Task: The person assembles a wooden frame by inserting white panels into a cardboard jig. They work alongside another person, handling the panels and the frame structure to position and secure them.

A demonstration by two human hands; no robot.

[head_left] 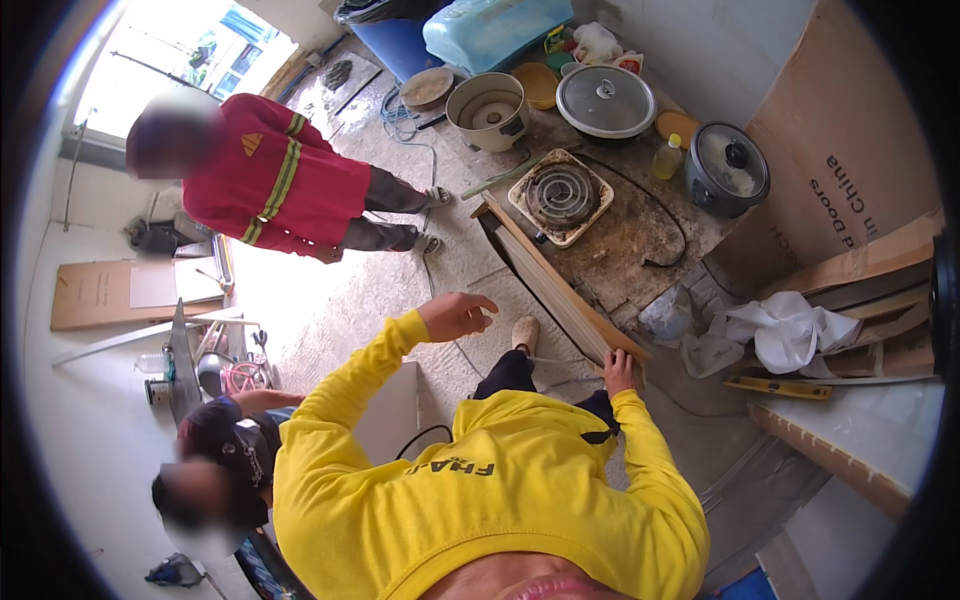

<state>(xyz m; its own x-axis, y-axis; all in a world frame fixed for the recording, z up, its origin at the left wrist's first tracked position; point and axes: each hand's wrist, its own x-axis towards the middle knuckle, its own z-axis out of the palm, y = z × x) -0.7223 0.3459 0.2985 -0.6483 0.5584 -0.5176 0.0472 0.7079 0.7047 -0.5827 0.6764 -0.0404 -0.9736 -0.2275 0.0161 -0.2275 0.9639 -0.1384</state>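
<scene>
My right hand (618, 371) is closed over the near end of a long wooden board (560, 283), its fingers bent over the top edge. The board stands on its edge and slants away from me toward the upper left, beside a low work surface. Out in the air to the left, my left hand (459, 316) is open, with its fingers partly bent and nothing in it. Between my hands, one of my shoes (525, 334) shows on the floor.
An electric coil stove (560, 196) sits beyond the board, near pots, a lidded pan (606, 101) and a rice cooker (728, 168). A person in a red jacket (270, 175) stands ahead left; another person (228, 445) is close at my left. A yellow spirit level (777, 387) lies right.
</scene>
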